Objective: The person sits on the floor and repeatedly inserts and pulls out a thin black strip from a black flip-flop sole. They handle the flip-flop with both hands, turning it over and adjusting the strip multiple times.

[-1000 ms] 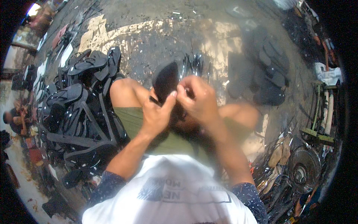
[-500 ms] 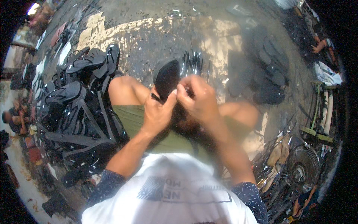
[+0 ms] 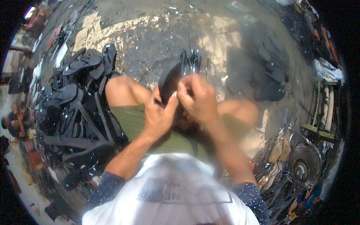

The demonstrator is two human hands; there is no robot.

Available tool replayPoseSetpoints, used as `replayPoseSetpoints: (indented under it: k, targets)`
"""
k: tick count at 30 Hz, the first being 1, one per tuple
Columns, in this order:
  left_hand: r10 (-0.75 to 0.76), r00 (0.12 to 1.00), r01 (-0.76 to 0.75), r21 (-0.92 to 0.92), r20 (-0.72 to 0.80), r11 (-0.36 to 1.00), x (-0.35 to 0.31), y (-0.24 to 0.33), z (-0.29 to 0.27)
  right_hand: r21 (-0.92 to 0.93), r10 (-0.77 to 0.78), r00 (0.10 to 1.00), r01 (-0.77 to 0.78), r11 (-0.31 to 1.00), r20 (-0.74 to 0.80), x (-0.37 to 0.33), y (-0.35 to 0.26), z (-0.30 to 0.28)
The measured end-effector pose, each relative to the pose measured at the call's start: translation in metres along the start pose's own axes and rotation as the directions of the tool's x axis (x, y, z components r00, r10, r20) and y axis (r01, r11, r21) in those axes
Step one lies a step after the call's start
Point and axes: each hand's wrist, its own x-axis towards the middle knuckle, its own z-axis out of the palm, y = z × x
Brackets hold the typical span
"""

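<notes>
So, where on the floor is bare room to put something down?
Fairly open, only scrap-dotted: the black-stained tan floor sheet between the heaped black flip-flops and the shiny, thin black strips. Crowded: that heap, and the clutter around the round, dark fan at lower right.

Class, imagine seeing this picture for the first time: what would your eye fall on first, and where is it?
Most likely the two hands at the centre: the left hand holds a dark, rounded sole, and the right hand is curled close beside it. Next might come the big heap of black sandals at the left, then the round fan toward the lower right.
</notes>
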Motion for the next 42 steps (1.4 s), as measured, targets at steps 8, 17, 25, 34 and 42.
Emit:
replayPoseSetpoints:
  k: [8,17,25,34,42]
  targets:
    - [-0.017,1.0,0.017,0.017,0.019,1.0,-0.004,-0.005,0.0,0.042,0.047,0.998,-0.049,0.998,0.037,-0.008,-0.002,-0.006]
    - [0.019,0.999,-0.02,0.043,0.026,0.999,0.003,-0.008,0.005,-0.002,-0.098,0.991,0.098,0.995,0.094,-0.002,0.005,-0.015]
    - [-0.233,0.861,0.459,-0.494,0.452,0.738,0.011,0.02,-0.013,0.652,0.328,0.814,-0.58,0.489,0.479,-0.005,0.025,-0.032]
    - [-0.269,0.722,0.67,-0.548,0.637,0.5,-0.005,0.03,-0.025,0.663,0.169,0.679,-0.734,0.145,0.715,-0.022,0.01,-0.045]
    - [-0.293,0.657,0.731,-0.493,0.695,0.471,-0.014,0.033,-0.026,0.772,0.112,0.828,-0.555,0.309,0.55,-0.028,0.002,-0.037]
